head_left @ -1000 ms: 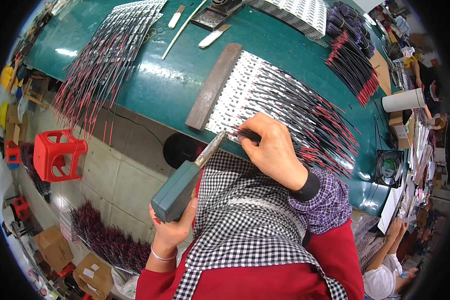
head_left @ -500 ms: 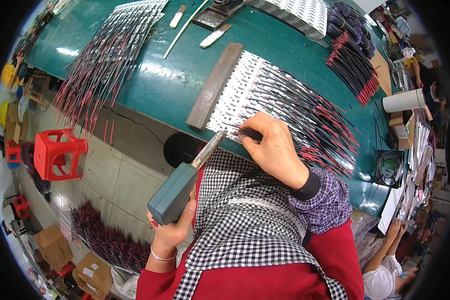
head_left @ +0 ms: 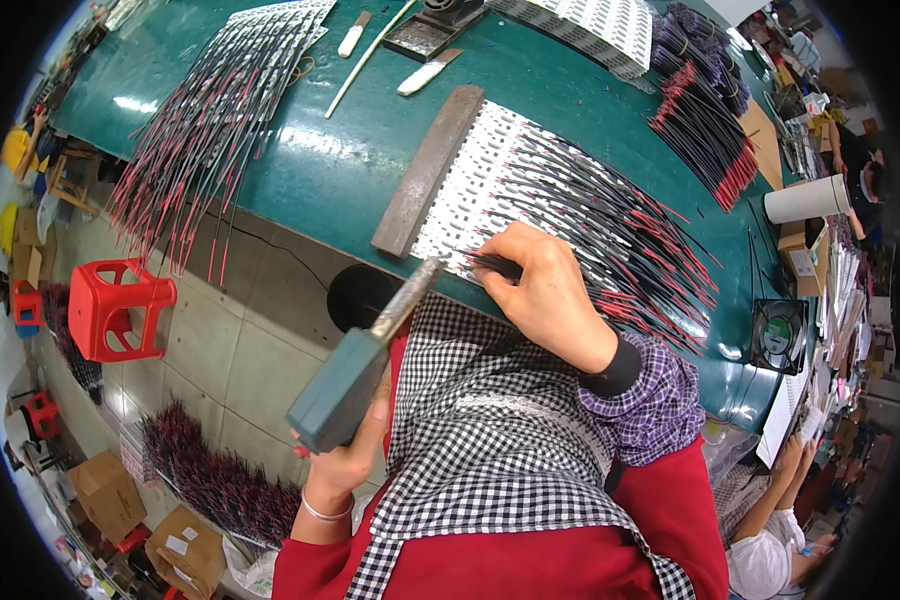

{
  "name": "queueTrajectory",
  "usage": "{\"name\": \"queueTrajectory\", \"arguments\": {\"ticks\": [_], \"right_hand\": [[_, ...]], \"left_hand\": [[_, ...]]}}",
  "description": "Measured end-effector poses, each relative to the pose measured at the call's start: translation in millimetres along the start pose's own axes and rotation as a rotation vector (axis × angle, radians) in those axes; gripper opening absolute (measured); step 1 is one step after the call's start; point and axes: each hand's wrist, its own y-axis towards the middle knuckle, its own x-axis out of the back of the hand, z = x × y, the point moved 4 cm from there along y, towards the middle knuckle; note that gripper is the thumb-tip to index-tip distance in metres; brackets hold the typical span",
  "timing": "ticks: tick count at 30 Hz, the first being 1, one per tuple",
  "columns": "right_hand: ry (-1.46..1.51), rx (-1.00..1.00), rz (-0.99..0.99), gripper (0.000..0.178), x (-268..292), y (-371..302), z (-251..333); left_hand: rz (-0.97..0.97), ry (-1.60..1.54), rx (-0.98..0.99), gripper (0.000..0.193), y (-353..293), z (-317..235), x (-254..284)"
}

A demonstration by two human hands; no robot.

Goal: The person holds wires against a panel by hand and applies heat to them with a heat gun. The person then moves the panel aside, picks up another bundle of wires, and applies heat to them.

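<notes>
My left hand (head_left: 348, 458) grips a dark green soldering gun (head_left: 335, 395) from below. Its metal tip reaches the near edge of a white perforated board sheet (head_left: 485, 140) on the table. Closed in a pinch, my right hand (head_left: 550, 295) holds a bundle of black wires (head_left: 497, 266) with red ends, just right of the tip. Whether the tip touches a wire is too small to tell. Rows of black and red wires (head_left: 600, 215) stand attached across the sheet and lean right. A brown rectangular bar (head_left: 430, 172) lies along the sheet's left edge.
On the green table (head_left: 310, 190), a wired sheet (head_left: 210, 110) overhangs the edge at left. White-ended tools (head_left: 430, 72), a soldering stand (head_left: 435, 30), stacked sheets (head_left: 590, 30) and wire bundles (head_left: 705, 140) lie farther back. A small fan (head_left: 778, 335) sits right; a red stool (head_left: 122, 310) stands left.
The soldering gun and my left hand have shifted slightly left, with the tip drawn a little away from my right hand. My right hand stays nearly in place, still pinching the wires.
</notes>
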Motion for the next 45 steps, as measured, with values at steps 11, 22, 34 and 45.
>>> {"name": "queueTrajectory", "arguments": {"ticks": [11, 22, 34, 45], "right_hand": [[-0.364, 0.208, -0.098, 0.010, 25.4, -1.6, 19.4], [-0.518, 0.266, -0.165, 0.024, 33.4, -18.0, -28.7], [-0.208, 0.071, -0.054, 0.028, 112.5, -61.8, -13.9], [-0.900, 0.126, -0.285, 0.022, 180.9, 52.4, -79.3]], "left_hand": [[-0.269, 0.072, -0.299, 0.042, 98.7, 18.7, -24.1], [-0.345, -0.033, -0.180, 0.042, 116.9, 10.8, -60.9], [-0.246, -0.048, -0.035, 0.042, 74.0, 12.0, -96.1], [-0.295, 0.077, -0.077, 0.037, 85.4, 16.4, -91.7]]}}
